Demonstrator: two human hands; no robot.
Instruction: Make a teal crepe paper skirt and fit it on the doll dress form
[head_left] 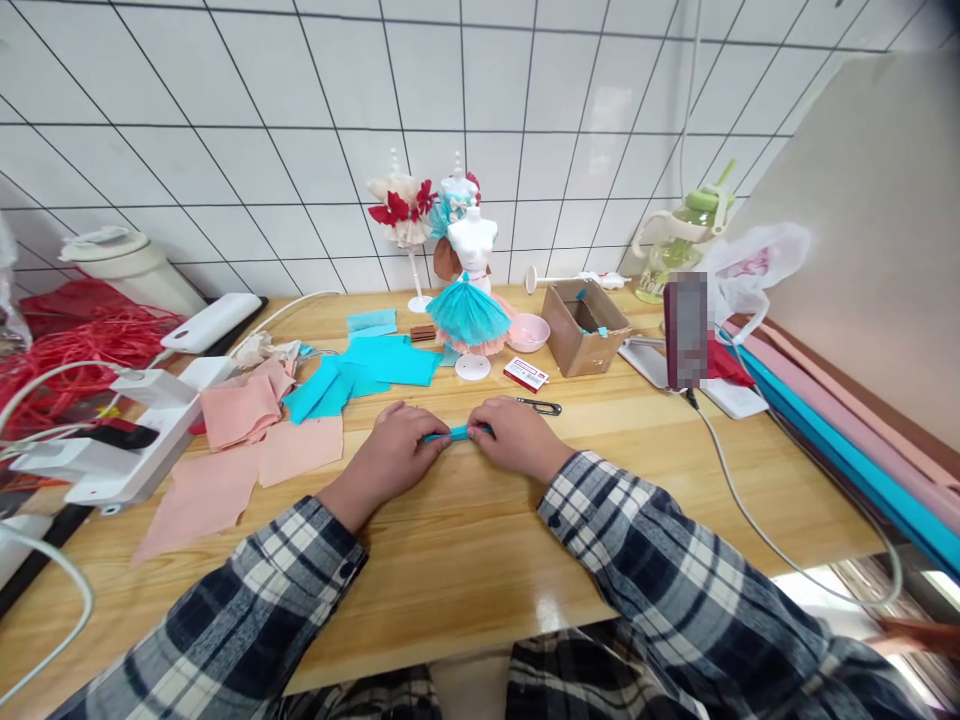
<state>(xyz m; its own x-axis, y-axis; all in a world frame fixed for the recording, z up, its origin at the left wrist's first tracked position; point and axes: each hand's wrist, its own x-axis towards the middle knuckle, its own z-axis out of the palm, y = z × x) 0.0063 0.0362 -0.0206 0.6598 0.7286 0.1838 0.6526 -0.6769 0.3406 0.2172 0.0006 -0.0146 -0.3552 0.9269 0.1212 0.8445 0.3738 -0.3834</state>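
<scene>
Gripping a narrow blue strip (460, 433) between left hand (405, 445) and right hand (516, 432), fingers closed near either end, low at the desk (480, 560). Apparently folding or creasing; next, calls for even pressure along the middle. Lying short of a black tool (553, 408) and, beyond, a dress form (474, 245).

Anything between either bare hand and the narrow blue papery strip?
Nothing visible: the bare left hand and bare right hand both pinch the narrow blue papery strip directly. The slim black tool lies beyond the right hand, not between.
</scene>
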